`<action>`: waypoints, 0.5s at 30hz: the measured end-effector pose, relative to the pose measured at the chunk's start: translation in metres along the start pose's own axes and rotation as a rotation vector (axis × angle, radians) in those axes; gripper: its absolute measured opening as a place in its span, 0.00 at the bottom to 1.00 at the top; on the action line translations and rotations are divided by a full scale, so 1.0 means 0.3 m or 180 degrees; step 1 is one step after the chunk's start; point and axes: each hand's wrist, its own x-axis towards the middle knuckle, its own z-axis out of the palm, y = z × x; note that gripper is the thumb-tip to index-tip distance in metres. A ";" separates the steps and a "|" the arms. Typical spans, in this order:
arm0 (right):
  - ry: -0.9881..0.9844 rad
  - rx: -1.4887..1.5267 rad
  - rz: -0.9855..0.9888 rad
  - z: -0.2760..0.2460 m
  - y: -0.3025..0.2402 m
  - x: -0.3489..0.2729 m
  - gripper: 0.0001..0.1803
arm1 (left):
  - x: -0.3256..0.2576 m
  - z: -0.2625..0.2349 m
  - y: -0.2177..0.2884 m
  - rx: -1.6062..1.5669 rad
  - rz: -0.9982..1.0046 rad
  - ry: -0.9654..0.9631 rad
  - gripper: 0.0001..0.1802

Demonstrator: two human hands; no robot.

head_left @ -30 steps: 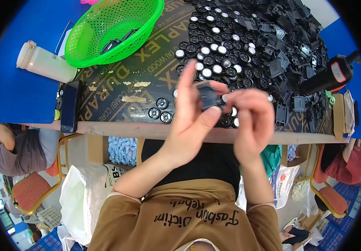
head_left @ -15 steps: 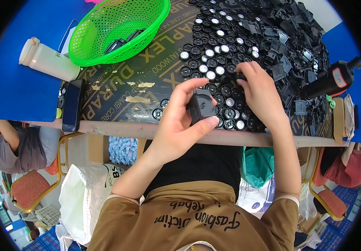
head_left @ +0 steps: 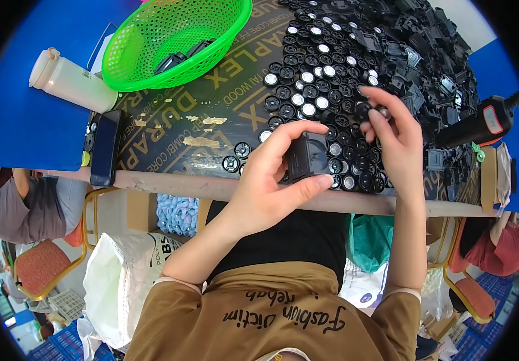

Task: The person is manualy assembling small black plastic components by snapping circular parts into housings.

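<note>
In my left hand (head_left: 265, 180) is a black, boxy plastic housing (head_left: 309, 155), gripped between thumb and fingers just above the table's near edge. Small round black wheels (head_left: 339, 123), some with silvery white centres, lie spread beside and beyond it. My right hand (head_left: 399, 135) is over the right side of these wheels, its thumb and fingers pinched around a small round black wheel (head_left: 363, 111). The fingers partly cover that piece, so whether a second one is held with it is hard to see.
A green perforated basket (head_left: 127, 75) with a few black parts stands at far left, near a white bottle (head_left: 70, 84) and a phone (head_left: 106, 147). Black plastic parts (head_left: 413, 57) are heaped at right beside a black bottle (head_left: 482, 123). Seated people flank the table.
My right hand has come up off the wheels and shifted right, now with a wheel in its fingers. My left hand has moved slightly right, and the housing in it has turned.
</note>
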 end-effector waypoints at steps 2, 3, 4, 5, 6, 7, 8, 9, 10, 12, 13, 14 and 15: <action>-0.0300 0.0415 -0.0064 0.024 -0.047 -0.059 0.12 | -0.007 0.004 -0.001 -0.0336 -0.0009 -0.0047 0.30; -0.0300 0.0481 -0.0243 0.039 -0.053 -0.091 0.12 | -0.007 0.012 -0.004 -0.0693 -0.0010 -0.0129 0.31; -0.0313 0.0793 -0.0371 0.056 -0.035 -0.122 0.11 | -0.008 0.023 -0.004 -0.0691 -0.0011 -0.0138 0.31; -0.0306 0.0698 -0.0542 0.065 -0.036 -0.148 0.10 | -0.012 0.035 -0.003 -0.1032 -0.0087 -0.0100 0.31; -0.0221 0.1016 -0.0535 0.069 -0.028 -0.169 0.10 | -0.014 0.045 -0.001 -0.1366 -0.0163 -0.0065 0.32; -0.0139 0.1335 -0.0534 0.075 -0.012 -0.182 0.09 | -0.015 0.052 -0.014 -0.1330 -0.0057 -0.0103 0.32; -0.0135 0.1297 -0.0708 0.063 0.027 -0.188 0.08 | -0.016 0.055 -0.006 -0.1172 -0.0107 -0.0149 0.32; -0.0132 0.1309 -0.0710 0.067 0.025 -0.192 0.08 | -0.021 0.059 0.001 -0.1013 -0.0166 -0.0183 0.32; -0.0068 0.1713 -0.0580 0.077 0.018 -0.197 0.09 | -0.027 0.063 0.008 -0.0863 -0.0229 -0.0121 0.33; 0.0135 0.2371 -0.0098 0.092 -0.014 -0.203 0.14 | -0.022 0.046 0.003 -0.0098 0.0147 -0.0120 0.31; 0.0139 0.2372 -0.0096 0.084 -0.025 -0.205 0.14 | -0.017 0.036 0.002 0.0656 0.0526 -0.0118 0.29; 0.0064 0.2548 0.0006 0.076 -0.033 -0.208 0.17 | -0.013 0.032 0.011 0.1095 0.0828 0.0026 0.29; -0.0008 0.2725 0.0103 0.066 -0.039 -0.207 0.21 | -0.012 0.027 0.025 0.1094 0.0828 0.0021 0.29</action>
